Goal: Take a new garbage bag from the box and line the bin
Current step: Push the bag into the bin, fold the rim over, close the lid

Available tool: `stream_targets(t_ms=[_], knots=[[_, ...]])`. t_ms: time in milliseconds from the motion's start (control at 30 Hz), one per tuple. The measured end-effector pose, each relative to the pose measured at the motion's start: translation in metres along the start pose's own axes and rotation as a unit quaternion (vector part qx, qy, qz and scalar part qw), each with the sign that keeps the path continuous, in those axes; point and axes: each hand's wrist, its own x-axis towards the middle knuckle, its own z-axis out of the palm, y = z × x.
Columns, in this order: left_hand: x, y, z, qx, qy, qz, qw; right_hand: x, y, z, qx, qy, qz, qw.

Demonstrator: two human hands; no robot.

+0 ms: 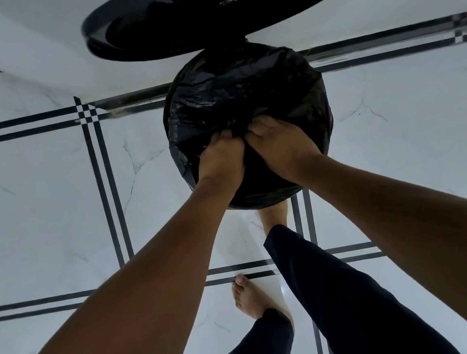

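**A:** What do I have in the head view?

**B:** I see a black garbage bag (245,95) spread over the mouth of the round bin (328,134), its film crumpled and covering the whole top. The bin's black lid (204,11) stands open behind it, tilted up.

**A:** And the hands?

**B:** The left hand (220,156) and the right hand (279,141) sit side by side at the near half of the bag, almost touching each other. Both sets of fingers (222,136) are curled tight, pinching a fold of the black film between them.

**A:** Anything else around?

**B:** The bin stands on a white tiled floor (38,217) with dark lines. One bare foot (249,296) is on a tile below the arms; another is close against the bin's base.
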Motion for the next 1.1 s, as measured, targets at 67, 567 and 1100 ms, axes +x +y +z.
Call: stream_targets(t_ms=[67, 567, 1100], knots=[[0.006, -0.004, 0.007, 0.055, -0.056, -0.01, 0.997, 0.006, 0.004, 0.001, -0.048, -0.161, 0.017, 0.986], [0.015, 0.002, -0.003, 0.093, -0.119, 0.014, 0.988, 0.026, 0.001, -0.017, -0.042, -0.192, 0.034, 0.98], [0.012, -0.006, 0.003, 0.185, -0.253, 0.037, 0.949, 0.015, 0.025, -0.014, -0.084, -0.044, 0.015, 0.995]])
